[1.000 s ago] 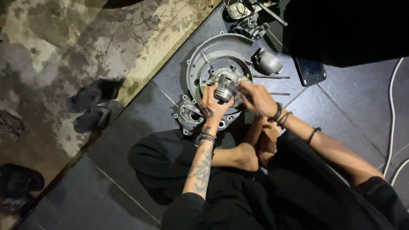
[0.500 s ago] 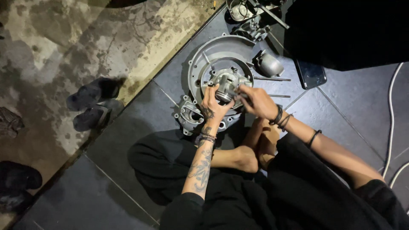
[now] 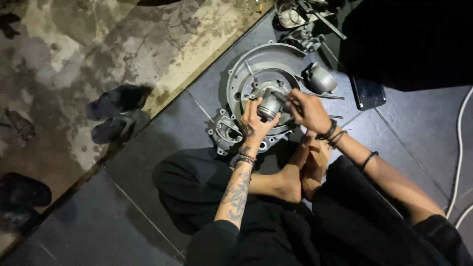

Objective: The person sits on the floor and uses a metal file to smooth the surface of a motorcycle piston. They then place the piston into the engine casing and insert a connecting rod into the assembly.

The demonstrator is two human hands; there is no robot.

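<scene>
My left hand [image 3: 253, 122] grips a small grey metal cylinder part [image 3: 270, 105], a piston-like piece, held just above a round grey engine casing [image 3: 241, 74] on the dark tiled floor. My right hand [image 3: 308, 109] pinches at the right side of that same part with its fingertips; what lies between the fingers is too small to tell. Both wrists wear dark bands. My bare feet [image 3: 300, 170] are crossed right below the hands.
A smaller metal cover [image 3: 224, 133] lies left of the casing. A rounded metal piece [image 3: 321, 79], a dark phone [image 3: 368, 92] and more engine parts [image 3: 303, 19] lie beyond. Dark sandals [image 3: 116, 113] sit on stained concrete at left. A white cable [image 3: 456, 148] runs at right.
Both hands stay on the metal part over the casing; the right hand's fingers have shifted slightly on its side. The view has barely drifted.
</scene>
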